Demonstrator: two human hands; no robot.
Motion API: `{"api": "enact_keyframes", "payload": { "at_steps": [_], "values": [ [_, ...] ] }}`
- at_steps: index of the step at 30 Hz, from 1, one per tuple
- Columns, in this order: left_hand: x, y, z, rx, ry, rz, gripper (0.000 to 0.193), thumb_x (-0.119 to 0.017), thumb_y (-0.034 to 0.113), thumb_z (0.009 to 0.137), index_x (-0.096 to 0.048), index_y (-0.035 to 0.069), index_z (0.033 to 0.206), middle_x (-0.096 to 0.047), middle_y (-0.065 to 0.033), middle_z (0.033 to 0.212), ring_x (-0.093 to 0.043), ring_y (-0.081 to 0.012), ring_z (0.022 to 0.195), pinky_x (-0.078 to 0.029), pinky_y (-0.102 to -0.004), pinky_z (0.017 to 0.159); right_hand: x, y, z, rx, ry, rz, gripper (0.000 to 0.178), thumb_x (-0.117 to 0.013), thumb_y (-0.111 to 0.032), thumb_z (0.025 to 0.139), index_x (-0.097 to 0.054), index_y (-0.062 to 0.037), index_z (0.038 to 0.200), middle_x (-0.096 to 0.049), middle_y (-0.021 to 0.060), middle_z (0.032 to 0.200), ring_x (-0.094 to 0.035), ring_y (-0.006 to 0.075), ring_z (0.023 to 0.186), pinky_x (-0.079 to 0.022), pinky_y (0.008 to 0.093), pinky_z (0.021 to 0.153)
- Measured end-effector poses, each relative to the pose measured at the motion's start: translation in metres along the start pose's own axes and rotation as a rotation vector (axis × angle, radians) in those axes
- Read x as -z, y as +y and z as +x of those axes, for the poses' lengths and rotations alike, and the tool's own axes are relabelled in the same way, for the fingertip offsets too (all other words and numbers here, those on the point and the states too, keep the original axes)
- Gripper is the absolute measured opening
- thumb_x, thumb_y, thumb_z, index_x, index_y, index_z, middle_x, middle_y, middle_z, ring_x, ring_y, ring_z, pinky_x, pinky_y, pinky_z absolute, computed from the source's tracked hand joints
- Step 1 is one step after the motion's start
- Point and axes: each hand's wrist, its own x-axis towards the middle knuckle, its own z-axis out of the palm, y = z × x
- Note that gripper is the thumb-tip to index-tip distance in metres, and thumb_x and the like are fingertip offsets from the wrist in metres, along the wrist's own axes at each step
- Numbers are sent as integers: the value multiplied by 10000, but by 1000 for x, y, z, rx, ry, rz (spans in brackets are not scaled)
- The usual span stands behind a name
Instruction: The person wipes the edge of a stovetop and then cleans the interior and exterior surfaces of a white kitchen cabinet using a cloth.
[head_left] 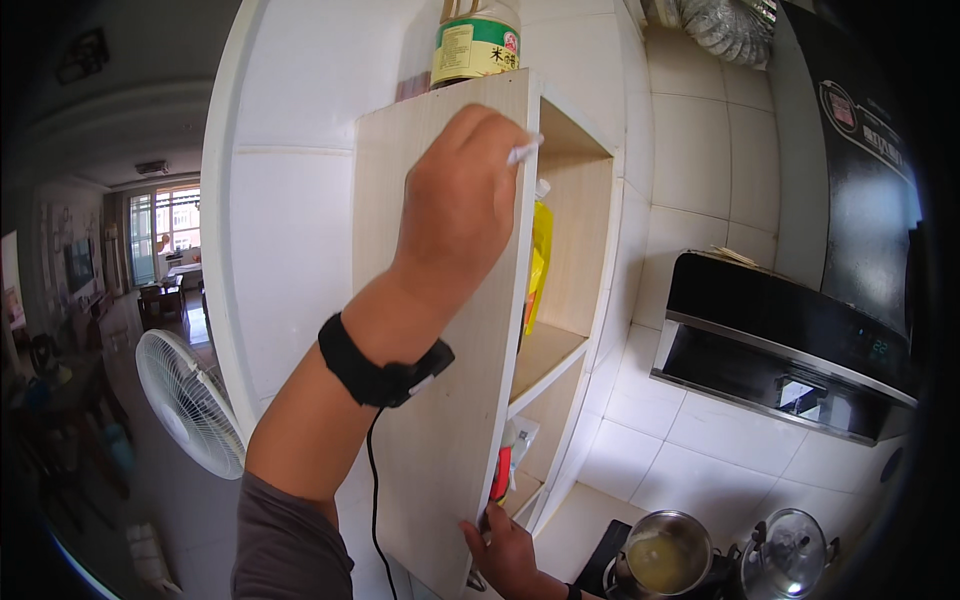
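Observation:
My left hand [462, 190] is raised near the top front edge of a pale wooden cabinet [440, 400]. Its fingers are closed on a small white object [522, 152], blurred at the tip, its kind unclear. A black band [385, 365] circles that wrist, with a dark cable hanging below. Lower down, my right hand [508, 555] rests against the cabinet's front edge, thumb spread from the fingers; some of its fingers are hidden. Just above it, a red package [501, 475] lies on a lower shelf. A yellow pouch with a white cap [540, 265] stands on the upper shelf.
A large bottle [477, 50] with a green and yellow label stands on top of the cabinet. To the right are a pot with yellowish liquid [655, 562], a glass-lidded pan [790, 555] and a black range hood [790, 330]. A white fan [190, 400] stands at left.

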Motion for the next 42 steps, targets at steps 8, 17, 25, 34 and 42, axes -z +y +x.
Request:
{"api": "enact_keyframes", "payload": {
  "at_steps": [8, 17, 25, 34, 42],
  "values": [
    [-14, -32, 52, 65, 88, 119, 79, -595, -10, 829, -625, 4, 901, -637, -148, 855, -641, -296, 741, -508, -330, 659, -2, -5, 0, -39, -61, 37, 330, -679, -132, 871, -489, 9, 1101, -565, 196, 691, -574, 404, 595, -439, 460, 499],
    [19, -17, -19, 159, -89, 47, 91, -586, -53, 826, -615, -6, 897, -615, -116, 837, -604, -219, 685, -489, -289, 620, -1, -2, 0, -1, -41, 41, 284, -675, -150, 877, -490, -1, 1033, -568, 193, 691, -577, 402, 598, -450, 452, 516],
    [63, -92, -62, 421, -69, 264, 67, -587, -46, 846, -596, -4, 898, -626, -142, 886, -610, -327, 756, -503, -368, 677, -1, -3, 0, -2, -81, -25, 304, -681, -165, 876, -505, -9, 1068, -598, 193, 705, -598, 395, 608, -470, 447, 521],
    [62, -31, -107, 505, -107, 83, 74, -561, -37, 852, -604, 2, 898, -612, -89, 891, -568, -175, 710, -471, -277, 639, 4, -11, 7, -191, -178, -67, 321, -733, -148, 836, -511, 9, 1007, -654, 168, 766, -674, 333, 694, -530, 370, 618],
    [42, 3, -81, 303, -80, 19, 180, -567, -126, 800, -615, 3, 918, -595, -99, 850, -576, -194, 691, -469, -270, 609, 6, -5, 4, -175, -154, -1, 318, -732, -116, 828, -515, 13, 1021, -651, 158, 765, -674, 318, 697, -528, 362, 621]
  ]
}}
